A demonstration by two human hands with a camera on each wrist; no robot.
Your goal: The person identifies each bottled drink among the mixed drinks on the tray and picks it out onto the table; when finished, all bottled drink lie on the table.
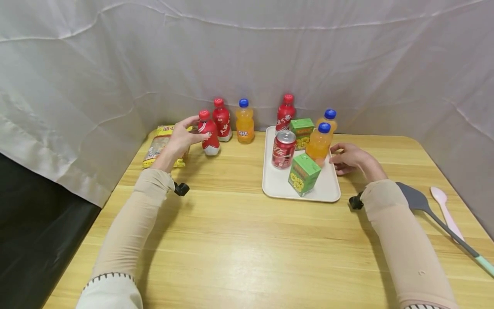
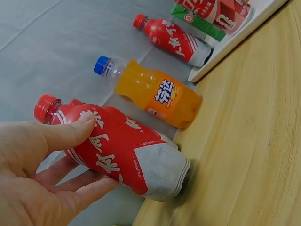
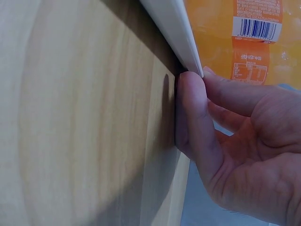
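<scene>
The left hand (image 1: 185, 136) grips a red bottle with a white base (image 1: 209, 136) around its upper part; in the left wrist view thumb and fingers lie on either side of the bottle (image 2: 117, 146). A second red bottle (image 1: 222, 122) stands just behind it. The right hand (image 1: 349, 158) pinches the right rim of the white tray (image 1: 278, 186), seen close in the right wrist view beside the tray's edge (image 3: 176, 30). On the tray stand a red can (image 1: 284, 151), two green cartons (image 1: 305, 175), two orange bottles (image 1: 319, 143) and a red bottle (image 1: 285, 115).
An orange bottle with a blue cap (image 1: 245, 122) stands between the red bottles and the tray. A yellow snack bag (image 1: 156, 148) lies behind the left hand. At the right are a grey spatula (image 1: 414, 198) and a pink spoon (image 1: 440, 196). A grey curtain (image 1: 247, 56) hangs behind.
</scene>
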